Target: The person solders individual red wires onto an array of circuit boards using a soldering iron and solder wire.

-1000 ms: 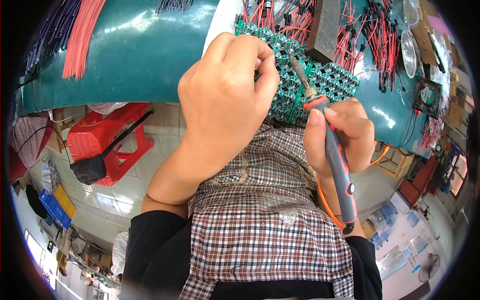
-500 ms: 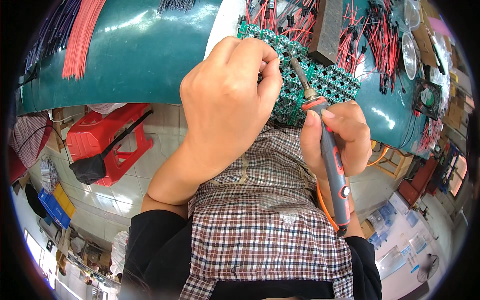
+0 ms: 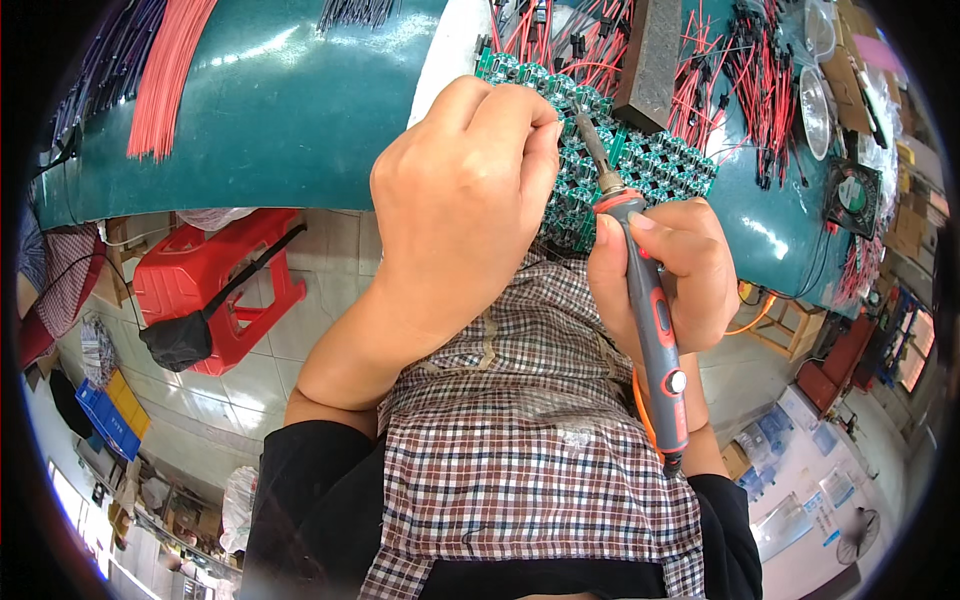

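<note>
My right hand (image 3: 675, 270) grips a grey and red soldering iron (image 3: 652, 325) with an orange cord. Its metal tip points up and left, over a panel of small green circuit boards (image 3: 665, 160) at the table's near edge. My left hand (image 3: 465, 185) is closed in a pinch above the panel's left part, beside the iron's tip. Whatever its fingertips hold, if anything, is hidden behind the hand. Whether the iron's tip touches a board, I cannot tell.
A dark rectangular bar (image 3: 650, 65) lies across the panel's far edge. Red and black wires (image 3: 765, 95) with connectors spread behind and right of it. Pink wires (image 3: 170, 85) lie at the far left of the green table (image 3: 300, 130). A small fan (image 3: 853, 197) stands at the right.
My right hand and the soldering iron have moved slightly left and up. My left hand has shifted a little to the right, still pinched.
</note>
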The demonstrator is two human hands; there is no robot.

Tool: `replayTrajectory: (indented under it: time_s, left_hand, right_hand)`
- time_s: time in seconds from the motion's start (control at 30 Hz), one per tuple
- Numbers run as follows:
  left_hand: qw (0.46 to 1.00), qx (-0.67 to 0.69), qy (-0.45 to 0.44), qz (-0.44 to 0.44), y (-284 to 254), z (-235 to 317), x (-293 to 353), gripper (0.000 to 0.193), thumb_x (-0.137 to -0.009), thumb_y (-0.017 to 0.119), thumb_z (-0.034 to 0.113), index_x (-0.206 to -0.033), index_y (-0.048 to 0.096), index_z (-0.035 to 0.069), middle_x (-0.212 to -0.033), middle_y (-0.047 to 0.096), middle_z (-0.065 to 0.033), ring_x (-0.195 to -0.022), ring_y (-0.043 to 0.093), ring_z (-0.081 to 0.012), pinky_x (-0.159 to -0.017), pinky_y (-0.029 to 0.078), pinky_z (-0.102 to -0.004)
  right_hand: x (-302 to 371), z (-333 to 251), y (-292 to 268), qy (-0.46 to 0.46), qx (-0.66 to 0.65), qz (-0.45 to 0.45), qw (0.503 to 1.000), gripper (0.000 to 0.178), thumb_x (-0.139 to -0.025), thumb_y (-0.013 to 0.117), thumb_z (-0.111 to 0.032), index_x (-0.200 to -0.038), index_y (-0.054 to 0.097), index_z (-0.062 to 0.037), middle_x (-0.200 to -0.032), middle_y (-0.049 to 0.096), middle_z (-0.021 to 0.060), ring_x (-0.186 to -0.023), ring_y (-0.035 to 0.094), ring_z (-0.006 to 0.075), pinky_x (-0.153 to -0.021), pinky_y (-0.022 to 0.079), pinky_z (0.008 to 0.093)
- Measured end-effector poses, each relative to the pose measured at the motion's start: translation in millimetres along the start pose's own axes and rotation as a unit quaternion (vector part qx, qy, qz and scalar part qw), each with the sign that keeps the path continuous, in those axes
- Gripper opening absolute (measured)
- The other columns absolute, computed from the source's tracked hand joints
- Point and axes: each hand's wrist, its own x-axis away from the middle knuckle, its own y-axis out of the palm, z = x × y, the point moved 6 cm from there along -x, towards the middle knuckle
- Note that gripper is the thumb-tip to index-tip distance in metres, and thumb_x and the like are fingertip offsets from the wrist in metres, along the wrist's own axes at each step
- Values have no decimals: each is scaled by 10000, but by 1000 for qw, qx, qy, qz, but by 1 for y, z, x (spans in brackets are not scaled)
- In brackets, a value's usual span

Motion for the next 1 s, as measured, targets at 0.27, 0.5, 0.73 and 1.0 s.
replayTrajectory:
  time_s: [0.27,0.5,0.73,1.0]
  left_hand:
    - [1000,21,-9,1,-11,-5,0,92,-822,769,25,-892,718,56,-790,626,-13,-508,485,-83,-476,382,-256]
    - [1000,16,-12,3,-17,-10,0,74,-843,746,19,-899,706,45,-792,617,-24,-515,499,-84,-502,405,-262]
    - [1000,-3,-22,12,-16,-13,-3,126,-775,763,48,-844,663,81,-810,642,-39,-580,638,-229,-518,497,-345]
    - [1000,-3,-23,21,-12,-9,-1,104,-796,762,44,-864,689,72,-799,645,-24,-538,558,-155,-501,445,-301]
  right_hand:
    - [3,5,-1,14,-23,17,1000,317,-737,827,-6,-938,585,-42,-733,600,84,-574,586,210,-499,473,315]
    - [2,3,-11,19,-40,21,999,303,-765,791,1,-940,551,-56,-723,597,75,-541,562,180,-473,435,292]
    - [0,2,2,22,-64,16,998,308,-732,796,14,-910,552,-46,-694,604,73,-532,583,190,-470,449,295]
    - [3,8,3,37,-67,33,997,312,-731,821,-6,-883,551,-39,-701,619,82,-541,598,197,-464,465,299]
